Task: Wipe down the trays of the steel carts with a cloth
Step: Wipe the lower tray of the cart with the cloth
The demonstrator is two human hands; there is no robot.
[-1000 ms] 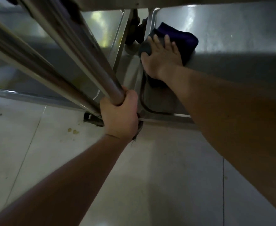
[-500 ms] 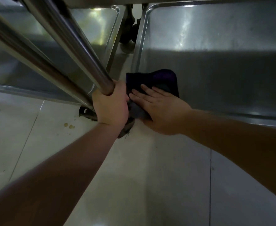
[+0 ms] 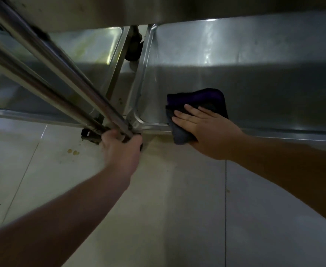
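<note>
Dim overall. Glare streaks on steel tray [image 3: 235,60]; broad shadow band below. Forearms dark, edges soft, wide-angle bending at frame edges.

A single head-worn wide-angle camera looks steeply down from close above a steel cart's lower tray [image 3: 254,74].

The lens faces forward and down past the cart's upright tubes [image 3: 65,74] at upper left to the tiled floor [image 3: 177,209], both forearms reaching in from the bottom corners; straight edges bow toward the frame's margins. No second view.
</note>
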